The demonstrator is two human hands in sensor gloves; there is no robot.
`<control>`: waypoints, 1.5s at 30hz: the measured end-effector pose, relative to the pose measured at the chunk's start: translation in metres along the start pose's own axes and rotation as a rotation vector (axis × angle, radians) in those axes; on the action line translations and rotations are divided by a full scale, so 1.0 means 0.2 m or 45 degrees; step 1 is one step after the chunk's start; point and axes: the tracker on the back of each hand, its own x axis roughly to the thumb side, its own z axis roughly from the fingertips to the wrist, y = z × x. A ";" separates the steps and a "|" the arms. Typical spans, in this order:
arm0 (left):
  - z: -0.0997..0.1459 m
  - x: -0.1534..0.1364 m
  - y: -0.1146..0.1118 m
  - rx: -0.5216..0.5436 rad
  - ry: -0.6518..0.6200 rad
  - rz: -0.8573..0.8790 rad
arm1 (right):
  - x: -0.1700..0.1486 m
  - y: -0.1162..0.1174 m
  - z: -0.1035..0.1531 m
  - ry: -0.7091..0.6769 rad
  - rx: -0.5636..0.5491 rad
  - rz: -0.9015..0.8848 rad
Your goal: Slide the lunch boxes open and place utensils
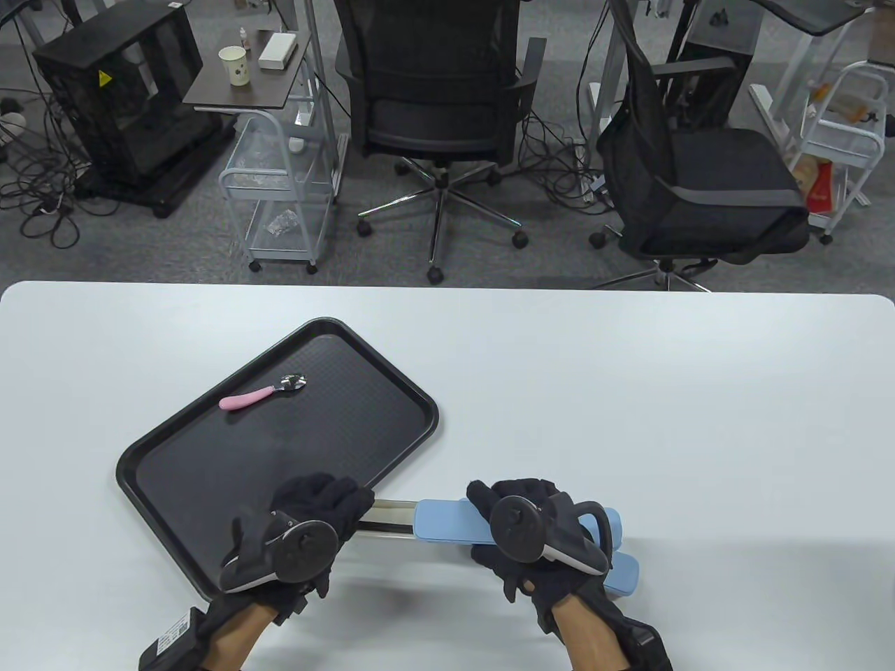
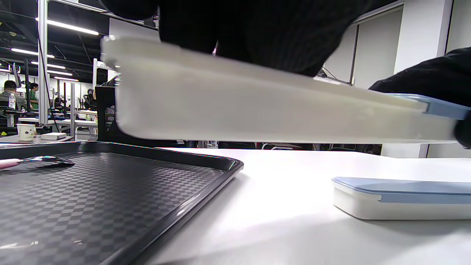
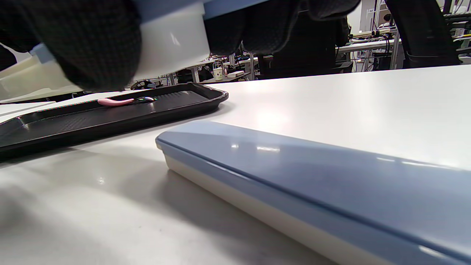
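1. Both gloved hands are at the bottom of the table view: the left hand [image 1: 308,531] grips the white tray part [image 1: 391,521] of a lunch box, and the right hand [image 1: 531,538] grips its blue lid [image 1: 447,521].
2. Held between the hands, this box is above the table [image 1: 629,391], and the lid is slid to the right, so the white part shows on the left.
3. In the left wrist view the fingers [image 2: 257,36] close over the top of the white part [image 2: 257,106]; the hand is curled around it.
4. A second lunch box [image 3: 294,180], with its blue lid closed, lies on the table under the right hand, at the lower right.
5. Left of the hands is a black tray [image 1: 210,447], turned at an angle.
6. A spoon [image 1: 262,393] with a pink handle lies in the upper part of the tray.
7. Office chairs [image 1: 440,105] stand behind the table, at the top of the frame.
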 end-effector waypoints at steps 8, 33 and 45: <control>0.00 -0.03 0.01 0.007 0.021 0.047 | 0.00 0.00 0.00 0.005 -0.001 -0.002; -0.12 -0.71 0.06 -0.064 0.822 0.308 | -0.05 -0.04 0.02 0.033 -0.053 -0.006; -0.27 -0.98 -0.12 -0.237 1.186 0.252 | -0.05 -0.04 0.01 0.040 -0.047 -0.020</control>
